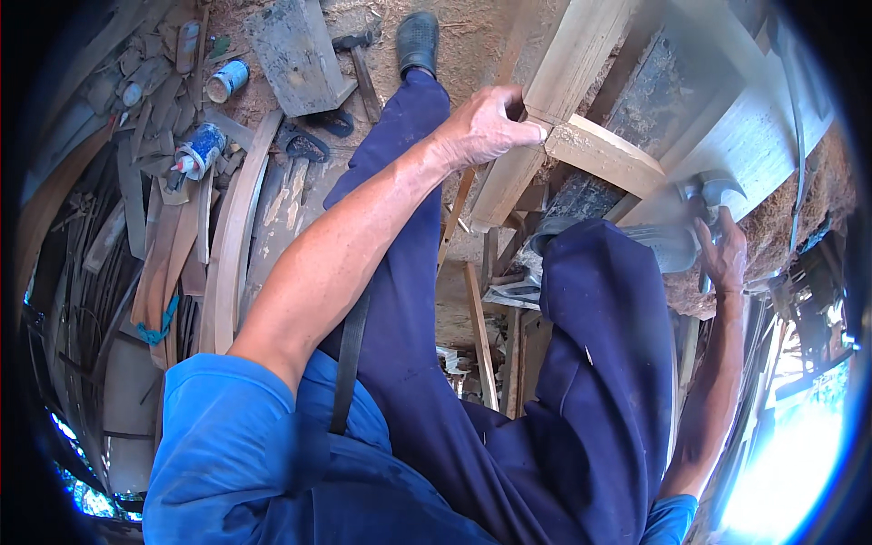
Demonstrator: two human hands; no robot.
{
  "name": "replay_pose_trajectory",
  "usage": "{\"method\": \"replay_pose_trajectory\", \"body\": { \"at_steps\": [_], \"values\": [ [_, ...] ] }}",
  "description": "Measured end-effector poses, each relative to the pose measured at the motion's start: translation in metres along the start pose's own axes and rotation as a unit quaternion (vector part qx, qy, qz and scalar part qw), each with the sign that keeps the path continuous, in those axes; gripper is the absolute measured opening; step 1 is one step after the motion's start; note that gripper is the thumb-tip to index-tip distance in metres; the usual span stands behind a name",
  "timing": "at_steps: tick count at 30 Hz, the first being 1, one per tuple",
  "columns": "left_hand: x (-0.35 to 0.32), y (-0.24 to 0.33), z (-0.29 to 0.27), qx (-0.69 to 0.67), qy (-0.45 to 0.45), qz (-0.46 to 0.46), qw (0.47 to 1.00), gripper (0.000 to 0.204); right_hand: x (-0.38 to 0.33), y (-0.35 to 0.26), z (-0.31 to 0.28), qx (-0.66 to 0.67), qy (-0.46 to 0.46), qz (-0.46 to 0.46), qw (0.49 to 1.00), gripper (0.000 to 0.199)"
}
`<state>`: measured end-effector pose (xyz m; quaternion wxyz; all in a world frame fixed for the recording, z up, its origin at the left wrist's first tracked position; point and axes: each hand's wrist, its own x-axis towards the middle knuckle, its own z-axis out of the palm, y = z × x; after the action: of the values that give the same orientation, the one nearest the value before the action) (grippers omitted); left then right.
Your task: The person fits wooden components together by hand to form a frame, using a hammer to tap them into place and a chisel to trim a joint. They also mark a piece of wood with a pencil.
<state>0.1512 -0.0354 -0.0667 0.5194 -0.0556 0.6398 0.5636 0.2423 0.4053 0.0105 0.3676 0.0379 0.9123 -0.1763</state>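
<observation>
Beam [586,54]: the thick, squared wood slanted ahead of the knees, its near end low and left of the joint; its faces looked flat and pale, with visible grain and a dark line across them by the joint.
Rail [607,156]: a shorter, straight-edged bar met the beam's right side and ran off toward the plank.
Step in hand: it looked like fitting or truing the rail against the beam.
Next move: it seemed to call for a firm hold at the joint and a careful check that the faces met flush.
Left hand [490,127]: it gripped the beam's left edge, thumb laid at the joint, fingers partly hidden.
Right hand [724,254]: it was raised at the tool, fingers bent; how tightly they closed could not be told.
Tool [724,191]: grey, rounded and blurred, perhaps a hammer head, it showed against the plank's near edge.
Plank [772,132]: broad, pale and smooth-looking, right of the rail.
Floor [474,45]: brown and crumbly, as if strewn with sawdust; it carried the shoe [417,44], a dark-headed hammer [365,84], a worn grey board [292,54] and dark sandals [304,143] by the board's near edge.
Left side: rounded cans [227,82] and bowed slats [238,236] lay among offcuts [150,77].
</observation>
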Motion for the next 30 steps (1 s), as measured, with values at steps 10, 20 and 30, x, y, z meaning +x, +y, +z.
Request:
{"method": "replay_pose_trajectory", "body": {
  "at_steps": [10, 20, 30],
  "values": [
    [0.005, 0.015, 0.003, 0.108, 0.014, -0.015, 0.994, 0.049, -0.004, -0.024, -0.006, 0.021, 0.025, 0.038, 0.999, 0.034],
    [0.006, 0.019, 0.005, -0.041, -0.054, -0.004, 0.998, 0.043, -0.007, -0.019, 0.004, 0.005, 0.064, 0.054, 0.997, 0.034],
    [0.002, 0.032, 0.011, -0.051, -0.066, -0.075, 0.994, 0.052, -0.029, -0.031, 0.017, 0.037, 0.147, 0.115, 0.982, 0.029]
  ]
}}
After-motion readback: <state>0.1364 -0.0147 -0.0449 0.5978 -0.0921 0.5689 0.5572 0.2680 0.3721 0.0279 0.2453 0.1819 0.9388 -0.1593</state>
